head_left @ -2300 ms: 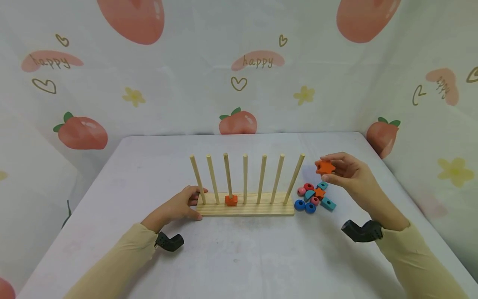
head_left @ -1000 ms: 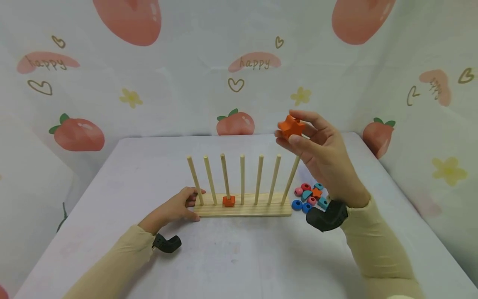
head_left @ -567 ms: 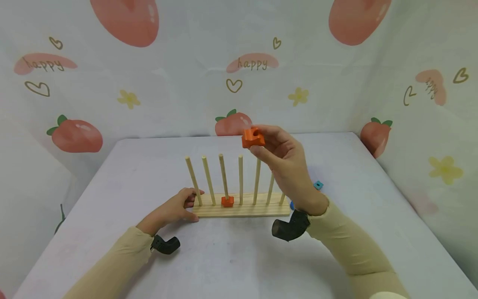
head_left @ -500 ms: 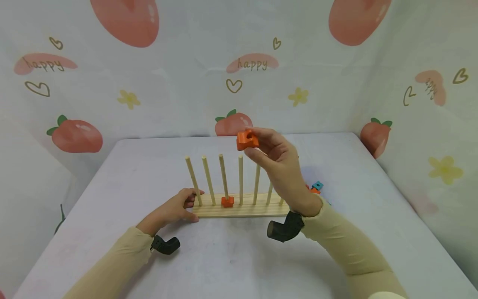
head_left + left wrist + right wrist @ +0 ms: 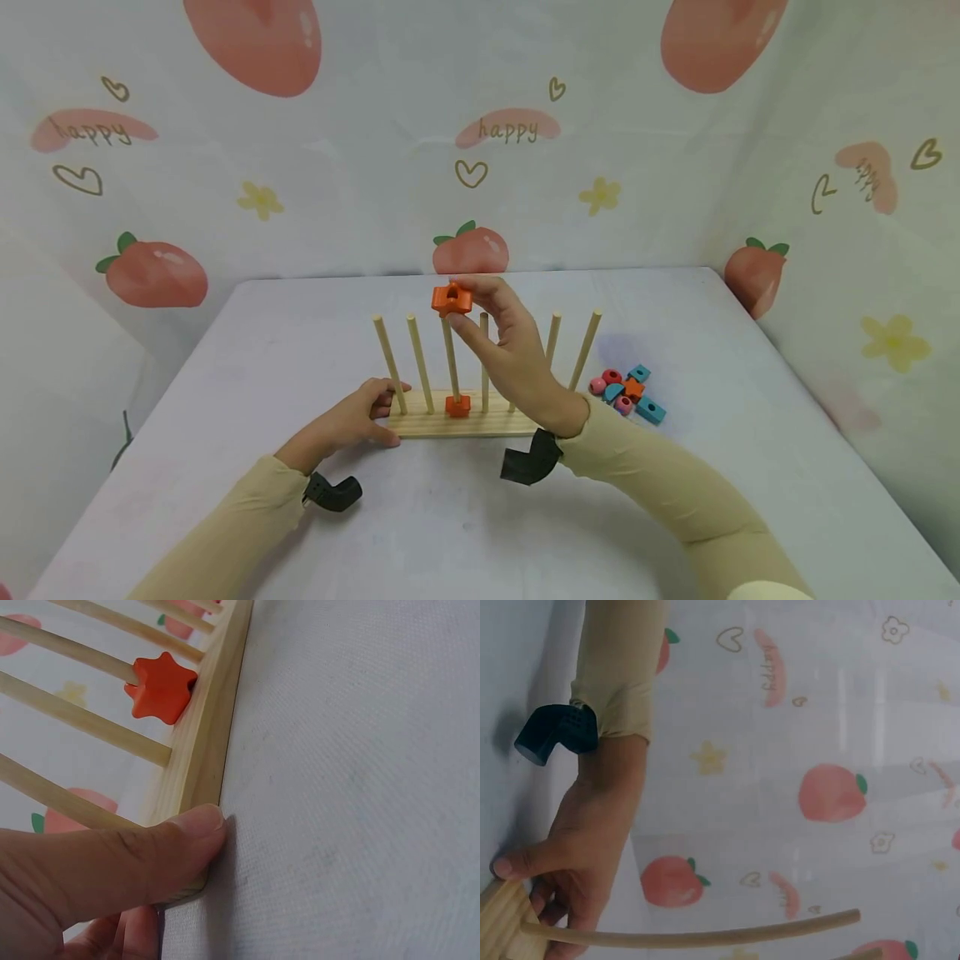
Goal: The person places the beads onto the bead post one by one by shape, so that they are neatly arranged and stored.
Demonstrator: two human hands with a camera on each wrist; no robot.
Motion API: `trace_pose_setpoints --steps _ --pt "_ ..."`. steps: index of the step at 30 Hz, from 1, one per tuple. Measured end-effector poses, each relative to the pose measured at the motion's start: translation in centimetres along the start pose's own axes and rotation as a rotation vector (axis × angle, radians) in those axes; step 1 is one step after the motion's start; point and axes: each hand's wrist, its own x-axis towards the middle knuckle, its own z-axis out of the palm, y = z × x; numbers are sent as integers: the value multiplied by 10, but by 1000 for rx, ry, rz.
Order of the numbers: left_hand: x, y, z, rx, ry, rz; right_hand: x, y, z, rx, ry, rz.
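Note:
In the head view my right hand (image 5: 510, 354) pinches an orange star bead (image 5: 442, 302) between thumb and fingers, right at the top of the third peg (image 5: 451, 358) from the left. Another orange star bead (image 5: 161, 688) sits low on that peg, against the wooden peg base (image 5: 480, 427). My left hand (image 5: 345, 425) grips the left end of the base, thumb on the front edge and fingers behind. The right wrist view shows this left hand (image 5: 574, 862) by an end peg (image 5: 690, 939); the right hand is out of that view.
Right of the base lies a small pile of beads: a third orange star (image 5: 633, 389), a red bead (image 5: 612, 377), a teal block (image 5: 651, 409) and several others. The right forearm (image 5: 660, 492) crosses in front of the base's right end. Several upright pegs (image 5: 587, 350) stand along it.
My right hand has carried the orange star bead from above the pile up and leftward, then down to the top of the third peg, turning it on the way. The left hand keeps its grip.

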Motion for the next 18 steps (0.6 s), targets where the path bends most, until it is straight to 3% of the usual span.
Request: trace_pose_setpoints --steps 5,18 --pt "0 1 0 10 14 -9 0 7 4 -28 -26 34" --pt "-1 2 1 23 24 -14 2 22 9 72 -12 127"
